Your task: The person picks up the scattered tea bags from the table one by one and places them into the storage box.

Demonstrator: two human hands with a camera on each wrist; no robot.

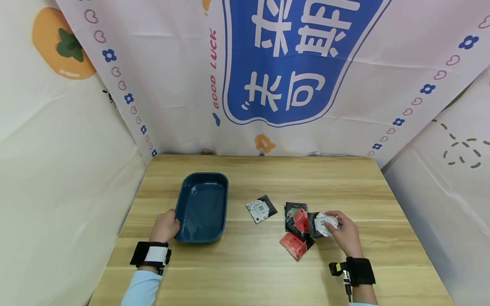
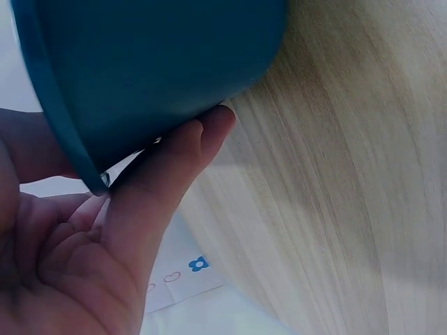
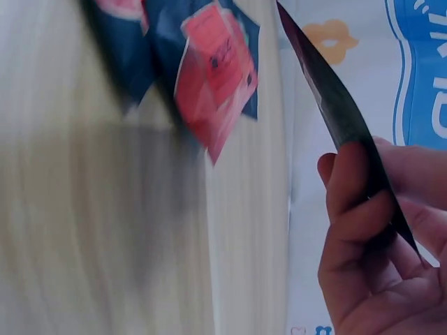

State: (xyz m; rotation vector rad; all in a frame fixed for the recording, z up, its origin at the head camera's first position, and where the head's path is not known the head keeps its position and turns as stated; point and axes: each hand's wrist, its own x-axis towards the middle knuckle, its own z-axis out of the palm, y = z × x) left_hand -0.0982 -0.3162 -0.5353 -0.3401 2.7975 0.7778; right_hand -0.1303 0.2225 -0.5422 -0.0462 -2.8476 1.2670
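Note:
My left hand (image 1: 165,226) grips the left rim of a dark teal rectangular dish (image 1: 202,208); the left wrist view shows the thumb and fingers (image 2: 157,185) on either side of the dish wall (image 2: 160,63). On the right, my right hand (image 1: 346,233) pinches a black-and-white packet (image 1: 323,224), which the right wrist view shows edge-on between thumb and fingers (image 3: 356,216). Just left of that packet lies a pile of black and red packets (image 1: 296,219), with a red-and-black packet (image 1: 294,245) at its near side. The inside of the dish shows no contents.
Another black-and-white packet (image 1: 261,209) lies on the wooden table (image 1: 252,263) between the dish and the pile. A white printed cloth (image 1: 172,85) hangs behind the table's far edge, and pale cloth walls stand at both sides.

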